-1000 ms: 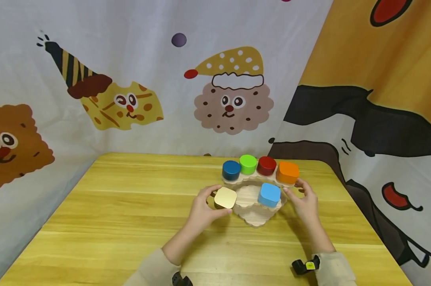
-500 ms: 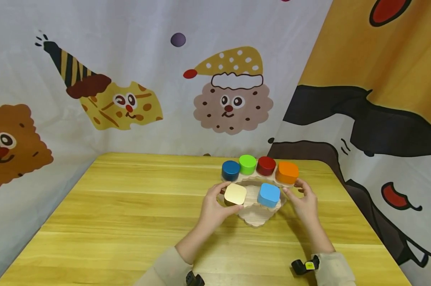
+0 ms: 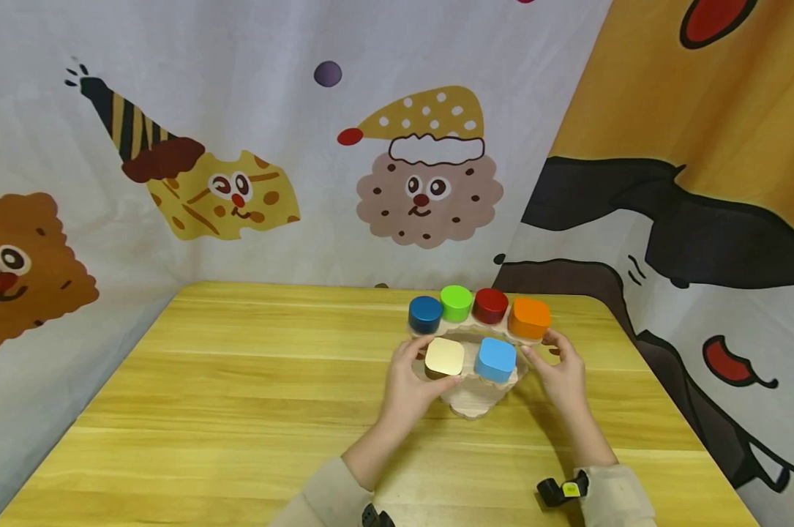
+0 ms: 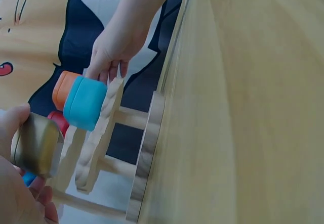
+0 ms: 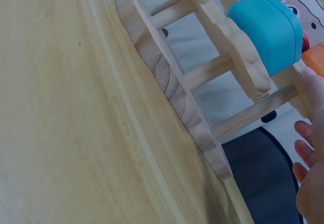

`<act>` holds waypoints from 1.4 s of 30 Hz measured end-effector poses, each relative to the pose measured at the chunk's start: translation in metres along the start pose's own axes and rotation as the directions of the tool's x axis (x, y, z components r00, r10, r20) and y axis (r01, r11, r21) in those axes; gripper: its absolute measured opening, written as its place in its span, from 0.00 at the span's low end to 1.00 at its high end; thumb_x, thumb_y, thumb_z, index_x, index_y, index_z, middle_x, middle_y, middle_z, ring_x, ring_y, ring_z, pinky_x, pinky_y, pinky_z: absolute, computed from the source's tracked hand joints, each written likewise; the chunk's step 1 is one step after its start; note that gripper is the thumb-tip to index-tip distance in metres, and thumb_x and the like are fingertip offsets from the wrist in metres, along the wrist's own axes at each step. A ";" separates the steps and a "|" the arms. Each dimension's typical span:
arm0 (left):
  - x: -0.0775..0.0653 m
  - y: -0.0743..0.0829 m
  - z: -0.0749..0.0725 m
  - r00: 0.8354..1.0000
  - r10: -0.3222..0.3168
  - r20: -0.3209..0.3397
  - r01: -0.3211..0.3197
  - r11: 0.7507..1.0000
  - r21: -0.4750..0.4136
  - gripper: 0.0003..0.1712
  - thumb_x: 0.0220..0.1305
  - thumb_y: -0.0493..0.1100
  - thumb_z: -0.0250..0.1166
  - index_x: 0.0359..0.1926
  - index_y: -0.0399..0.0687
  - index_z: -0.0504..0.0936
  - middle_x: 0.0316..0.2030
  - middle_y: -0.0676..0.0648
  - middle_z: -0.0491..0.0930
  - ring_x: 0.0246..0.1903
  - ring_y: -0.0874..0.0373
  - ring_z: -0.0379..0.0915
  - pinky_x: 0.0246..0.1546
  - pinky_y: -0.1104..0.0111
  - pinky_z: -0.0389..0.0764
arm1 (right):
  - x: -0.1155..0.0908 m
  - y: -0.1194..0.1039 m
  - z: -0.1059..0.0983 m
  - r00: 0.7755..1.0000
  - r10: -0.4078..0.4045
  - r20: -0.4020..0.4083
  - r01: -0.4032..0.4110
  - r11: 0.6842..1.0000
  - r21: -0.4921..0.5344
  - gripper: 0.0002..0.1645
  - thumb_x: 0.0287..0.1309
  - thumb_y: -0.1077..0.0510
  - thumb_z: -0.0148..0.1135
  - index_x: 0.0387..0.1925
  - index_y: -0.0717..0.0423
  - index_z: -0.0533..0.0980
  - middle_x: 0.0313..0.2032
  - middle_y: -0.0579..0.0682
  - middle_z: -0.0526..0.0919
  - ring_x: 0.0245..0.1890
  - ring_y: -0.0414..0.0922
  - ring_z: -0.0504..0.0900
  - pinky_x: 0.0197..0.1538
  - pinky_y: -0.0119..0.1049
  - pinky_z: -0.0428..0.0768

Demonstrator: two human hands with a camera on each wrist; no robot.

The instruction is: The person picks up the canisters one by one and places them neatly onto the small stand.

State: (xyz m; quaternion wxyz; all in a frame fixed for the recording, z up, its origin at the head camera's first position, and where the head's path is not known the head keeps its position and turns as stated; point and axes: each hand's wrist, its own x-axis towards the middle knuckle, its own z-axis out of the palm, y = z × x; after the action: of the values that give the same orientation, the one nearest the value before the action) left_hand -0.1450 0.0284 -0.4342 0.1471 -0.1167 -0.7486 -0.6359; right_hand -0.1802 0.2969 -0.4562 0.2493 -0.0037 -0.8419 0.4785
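My left hand point(image 3: 411, 382) holds a gold rounded-square tin point(image 3: 445, 356) between thumb and fingers, over the left part of the middle tier of a wooden tiered stand point(image 3: 470, 401). Whether the tin touches the tier cannot be told. A light-blue rounded-square tin point(image 3: 497, 357) sits to its right on that tier. At the stand's right end, my right hand point(image 3: 565, 375) grips the edge of the upper tier, thumb and fingers close to an orange tin point(image 3: 530, 316). The left wrist view shows the gold tin point(image 4: 36, 144) upright relative to the tilted stand.
Along the upper tier stand a dark-blue round tin point(image 3: 425, 313), a green one point(image 3: 457, 302) and a red one point(image 3: 491, 305), left of the orange tin. The stand rests on a wooden table point(image 3: 238, 395) near its back edge. A printed curtain point(image 3: 252, 73) hangs behind.
My left hand has carried the gold tin rightward, from beside the stand's left side to over its middle tier near the light-blue tin. My right hand keeps its place.
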 end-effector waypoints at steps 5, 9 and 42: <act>-0.001 -0.001 0.006 1.000 -0.023 -0.013 0.023 1.000 0.011 0.42 0.37 0.43 0.82 0.58 0.44 0.77 0.47 0.50 0.74 0.46 0.54 0.68 0.52 0.50 0.68 | 0.000 0.001 0.000 1.000 0.002 0.003 -0.002 1.000 0.004 0.31 0.56 0.58 0.69 0.58 0.67 0.70 0.47 0.60 0.75 0.48 0.55 0.70 0.52 0.45 0.64; -0.002 -0.002 0.011 0.999 -0.034 -0.034 0.037 0.996 0.078 0.43 0.38 0.45 0.82 0.59 0.46 0.76 0.50 0.50 0.74 0.49 0.55 0.68 0.52 0.55 0.71 | 0.001 0.000 0.000 1.000 -0.001 0.000 0.001 1.000 0.011 0.31 0.56 0.59 0.69 0.58 0.67 0.71 0.47 0.60 0.76 0.48 0.55 0.70 0.52 0.45 0.65; -0.003 -0.014 0.026 0.996 0.057 -0.068 -0.038 0.968 0.250 0.43 0.38 0.49 0.82 0.59 0.47 0.77 0.55 0.47 0.75 0.58 0.48 0.64 0.56 0.49 0.66 | -0.001 -0.003 0.000 0.999 0.034 0.006 -0.034 0.999 0.005 0.32 0.57 0.57 0.69 0.59 0.67 0.70 0.48 0.60 0.75 0.49 0.55 0.70 0.53 0.47 0.64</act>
State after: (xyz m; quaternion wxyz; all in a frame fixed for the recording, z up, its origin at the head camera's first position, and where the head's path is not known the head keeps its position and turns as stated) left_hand -0.1489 0.0514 -0.4521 0.2036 -0.0914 -0.8132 -0.5375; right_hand -0.1791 0.2950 -0.4542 0.2388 -0.0160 -0.8412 0.4849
